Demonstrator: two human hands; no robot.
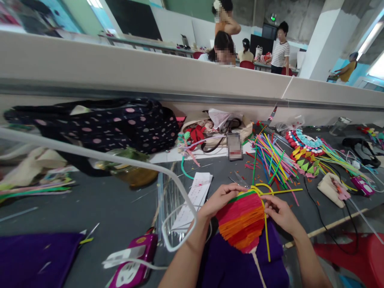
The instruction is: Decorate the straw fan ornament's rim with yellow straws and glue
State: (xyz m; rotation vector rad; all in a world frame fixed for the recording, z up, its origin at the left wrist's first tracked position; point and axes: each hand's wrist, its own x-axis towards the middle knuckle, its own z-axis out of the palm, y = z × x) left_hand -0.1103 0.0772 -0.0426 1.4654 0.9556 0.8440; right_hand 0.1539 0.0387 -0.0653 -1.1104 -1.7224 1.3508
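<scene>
A round hand fan (pixel 241 224), striped in pink, orange and red with a thin pale handle, lies over a purple cloth (pixel 222 264) in front of me. Green and yellow fuzzy stems run along its upper edge. My left hand (pixel 223 198) grips the fan's upper left rim, fingers pressed on the green strip. At the upper right rim my right hand (pixel 280 214) pinches a yellow pipe cleaner (pixel 267 236), whose tail hangs down beside the fan. Other yellow ends loop and stick out to the right. Just behind my left hand lie scissors (pixel 240 179), partly hidden.
Behind the fan is a pile of coloured pipe cleaners (pixel 274 160). White paper sheets (pixel 193 200) and a white curved tube (pixel 144 160) are at left, near a purple power strip (pixel 135 260). A dark dotted bag (pixel 120 124) leans on the divider (pixel 168 68). People are beyond it.
</scene>
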